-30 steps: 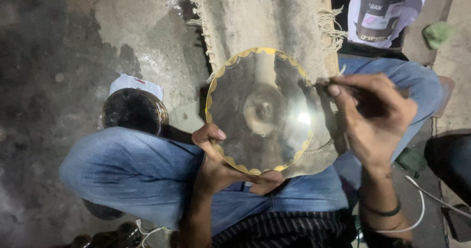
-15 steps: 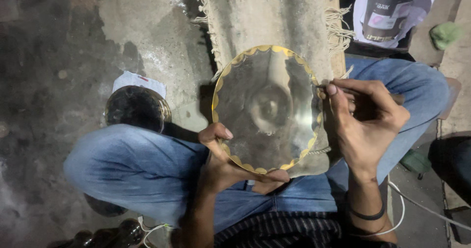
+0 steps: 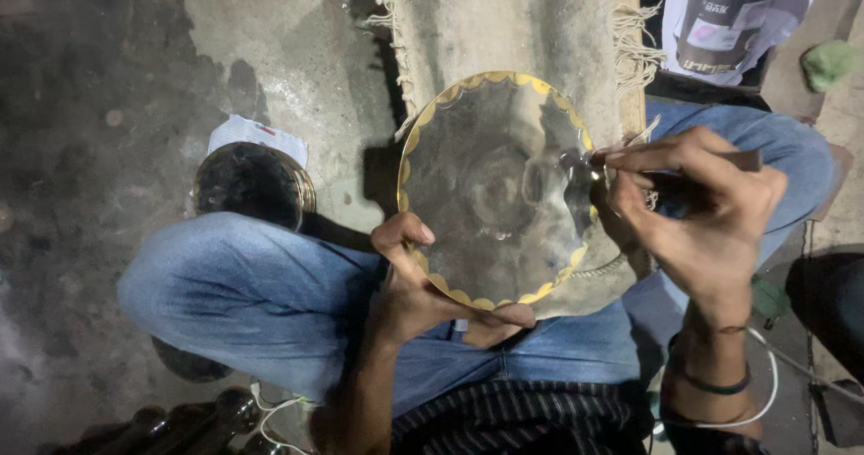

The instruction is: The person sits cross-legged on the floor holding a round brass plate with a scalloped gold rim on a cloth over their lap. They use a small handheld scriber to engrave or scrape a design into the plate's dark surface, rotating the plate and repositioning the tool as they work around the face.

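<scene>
Head view. A round glass plate [image 3: 495, 189] with a gold scalloped rim is held over the lap, clamped at its lower edge by the left hand [image 3: 423, 284]. A thin brush [image 3: 670, 160] is pinched in the right hand [image 3: 697, 212], tip at the plate's right rim. A dark bowl [image 3: 250, 185] stands on the floor beside the knee.

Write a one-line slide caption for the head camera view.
Seated person's left hand holds a clear, gold-rimmed glass plate while the right hand applies a thin brush to its edge.
</scene>
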`<state>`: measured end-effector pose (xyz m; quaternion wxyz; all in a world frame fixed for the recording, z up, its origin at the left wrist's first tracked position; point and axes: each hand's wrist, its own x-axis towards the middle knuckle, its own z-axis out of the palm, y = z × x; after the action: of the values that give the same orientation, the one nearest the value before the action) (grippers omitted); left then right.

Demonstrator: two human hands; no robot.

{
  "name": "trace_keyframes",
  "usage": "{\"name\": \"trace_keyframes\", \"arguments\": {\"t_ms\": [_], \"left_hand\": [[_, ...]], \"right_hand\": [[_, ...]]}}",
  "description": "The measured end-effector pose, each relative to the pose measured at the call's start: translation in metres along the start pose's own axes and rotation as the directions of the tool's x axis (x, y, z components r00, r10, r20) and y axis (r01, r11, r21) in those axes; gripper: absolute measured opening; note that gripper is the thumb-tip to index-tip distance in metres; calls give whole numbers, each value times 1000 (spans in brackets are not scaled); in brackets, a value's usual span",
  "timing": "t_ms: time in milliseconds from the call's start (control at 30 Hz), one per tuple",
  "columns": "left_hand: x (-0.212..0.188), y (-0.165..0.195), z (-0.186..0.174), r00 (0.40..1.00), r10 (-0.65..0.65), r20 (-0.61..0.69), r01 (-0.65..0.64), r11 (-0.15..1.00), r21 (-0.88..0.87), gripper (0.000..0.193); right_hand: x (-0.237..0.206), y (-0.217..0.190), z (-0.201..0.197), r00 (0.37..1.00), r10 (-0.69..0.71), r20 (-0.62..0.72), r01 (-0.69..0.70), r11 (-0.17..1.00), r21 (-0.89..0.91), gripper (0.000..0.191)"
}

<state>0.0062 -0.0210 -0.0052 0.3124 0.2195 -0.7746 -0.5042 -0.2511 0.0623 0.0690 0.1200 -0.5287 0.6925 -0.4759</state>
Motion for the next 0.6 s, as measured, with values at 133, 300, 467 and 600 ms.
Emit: {"name": "trace_keyframes", "arguments": {"t_ms": [133, 300, 467, 600], "left_hand": [[-4, -6, 3, 999, 50, -17, -48, 996, 68, 130], [-19, -20, 2, 1000, -21, -11, 21, 1000, -4, 123], [-35, -29, 1, 993, -82, -82, 91, 988, 121, 117], [-38, -31, 5, 997, -3, -72, 22, 964, 265, 117]], "right_hand": [[2, 7, -7, 994, 51, 100, -44, 997, -67, 11], [-3, 8, -4, 1000, 23, 12, -24, 994, 104, 9], [-20, 4, 20, 963, 134, -234, -96, 982, 165, 11], [-31, -2, 31, 920, 308, -244, -234, 928, 290, 8]]}}
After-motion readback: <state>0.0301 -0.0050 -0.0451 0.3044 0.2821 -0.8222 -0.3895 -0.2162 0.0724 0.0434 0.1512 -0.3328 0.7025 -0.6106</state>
